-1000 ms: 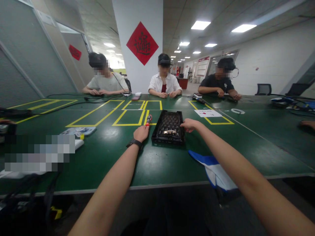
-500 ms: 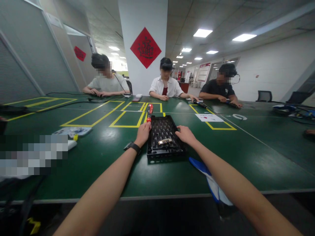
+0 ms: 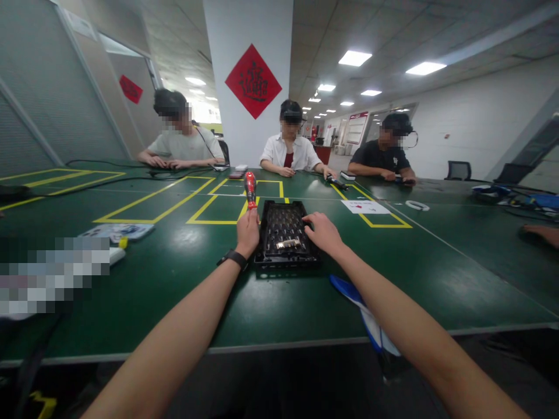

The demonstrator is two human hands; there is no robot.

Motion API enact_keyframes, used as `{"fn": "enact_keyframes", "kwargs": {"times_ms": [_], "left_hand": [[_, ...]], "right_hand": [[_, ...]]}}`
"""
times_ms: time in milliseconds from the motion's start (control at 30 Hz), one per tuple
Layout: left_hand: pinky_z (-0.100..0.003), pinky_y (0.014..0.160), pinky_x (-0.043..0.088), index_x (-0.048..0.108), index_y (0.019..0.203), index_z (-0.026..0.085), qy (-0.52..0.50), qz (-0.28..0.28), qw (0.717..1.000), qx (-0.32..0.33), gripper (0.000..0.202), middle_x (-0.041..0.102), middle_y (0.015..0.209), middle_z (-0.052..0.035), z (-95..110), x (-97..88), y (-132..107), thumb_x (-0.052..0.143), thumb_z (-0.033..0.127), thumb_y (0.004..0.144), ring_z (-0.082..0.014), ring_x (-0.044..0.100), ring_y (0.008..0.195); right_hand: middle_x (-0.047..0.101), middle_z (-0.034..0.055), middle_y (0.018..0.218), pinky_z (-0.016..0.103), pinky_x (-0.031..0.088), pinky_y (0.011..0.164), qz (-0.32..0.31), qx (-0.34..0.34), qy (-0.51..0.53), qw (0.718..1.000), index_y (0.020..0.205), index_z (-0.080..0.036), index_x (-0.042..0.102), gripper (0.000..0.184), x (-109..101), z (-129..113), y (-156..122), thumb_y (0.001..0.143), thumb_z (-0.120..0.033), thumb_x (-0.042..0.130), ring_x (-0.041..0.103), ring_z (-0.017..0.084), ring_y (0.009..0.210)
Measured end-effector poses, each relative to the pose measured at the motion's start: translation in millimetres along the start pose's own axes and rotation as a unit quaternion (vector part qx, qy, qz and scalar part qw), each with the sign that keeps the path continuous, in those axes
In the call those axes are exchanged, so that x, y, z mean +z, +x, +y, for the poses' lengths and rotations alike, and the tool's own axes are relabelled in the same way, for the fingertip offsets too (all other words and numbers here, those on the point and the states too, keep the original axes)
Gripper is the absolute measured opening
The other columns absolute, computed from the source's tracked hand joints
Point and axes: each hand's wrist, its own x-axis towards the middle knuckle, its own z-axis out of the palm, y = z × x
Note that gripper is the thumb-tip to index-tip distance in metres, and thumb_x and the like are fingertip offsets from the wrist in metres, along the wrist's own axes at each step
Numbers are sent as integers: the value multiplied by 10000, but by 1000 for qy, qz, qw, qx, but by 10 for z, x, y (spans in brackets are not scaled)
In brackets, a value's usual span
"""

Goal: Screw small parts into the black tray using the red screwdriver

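Note:
In front of me a black plastic tray (image 3: pixel 286 224) lies on the green table, its inside set with rows of small dark parts. A small shiny metal piece (image 3: pixel 289 244) rests near its close end. Beside the tray's left wall, my left hand (image 3: pixel 248 233) is closed around a red and black screwdriver (image 3: pixel 250 189), handle upward; its tip is hidden. My right hand (image 3: pixel 322 231) is at the tray's right rim, fingers bent over the edge and thumb partly hidden.
Blue and white gloves (image 3: pixel 367 317) hang over the table's front edge (image 3: pixel 301 345). Yellow tape outlines, a paper sheet (image 3: pixel 365 207) and a white ring (image 3: pixel 417 206) lie farther out. A flat printed packet (image 3: pixel 117 231) is on the left. Three people sit opposite.
My left hand has lifted the screwdriver slightly and shifted it left, away from the tray wall. My right hand has moved a little along the rim. The view has turned slightly right.

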Motion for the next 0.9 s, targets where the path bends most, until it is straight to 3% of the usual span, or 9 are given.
{"fn": "enact_keyframes", "kwargs": {"times_ms": [100,167,267,400,533,667,800,900], "left_hand": [[-233,492,297,393,579,192,-42,-16,998,-33,425,389,470,26,11,30,-10,277,431,911,-106,379,464],[-229,479,300,405,581,193,-85,-56,993,-59,420,389,441,31,16,57,-8,287,436,903,-102,376,433],[-223,476,307,423,581,189,-118,-105,984,-79,406,409,441,31,3,97,9,311,425,892,-96,385,427],[-226,513,350,444,580,183,-95,-108,988,-55,389,457,488,22,-55,128,40,324,389,888,-98,425,462],[-256,716,428,517,612,172,-50,-127,990,-18,350,600,700,-30,-146,152,70,356,355,864,-137,555,694],[-287,848,407,507,601,178,-23,-85,996,-13,319,628,846,-47,-252,185,96,375,351,835,-171,566,868],[-271,718,441,477,604,184,-43,-9,994,-96,332,624,754,-52,-336,157,137,318,351,843,-163,580,743],[-261,598,426,498,625,184,68,-41,986,-148,374,614,673,-62,-384,60,195,246,324,864,-161,573,621]], "right_hand": [[640,77,1058,295,396,922,-46,-80,48,995,1047,-164,638,276,3,-118,-16,856,-253,460,543,177,1023],[643,78,1082,298,400,912,-89,-106,69,988,1087,-163,627,299,49,-187,-38,860,-273,466,553,179,1020],[653,82,1063,292,418,862,-140,-115,78,980,1105,-168,623,310,129,-240,-67,835,-276,514,580,182,968],[662,67,927,257,431,759,-146,-90,89,981,1087,-166,633,303,171,-227,-63,799,-224,558,591,153,828],[647,75,898,234,423,739,-139,-88,89,982,963,-153,683,210,156,-227,-49,803,-192,553,579,130,784],[662,66,871,222,412,717,-137,-63,87,985,885,-160,698,179,157,-240,-48,800,-152,541,582,125,770],[666,50,815,211,395,646,-140,-38,95,985,887,-163,688,155,166,-231,-55,795,-183,565,575,119,709],[658,39,782,202,379,615,-138,-44,108,984,893,-162,679,150,155,-228,-65,803,-192,562,562,108,676]]}}
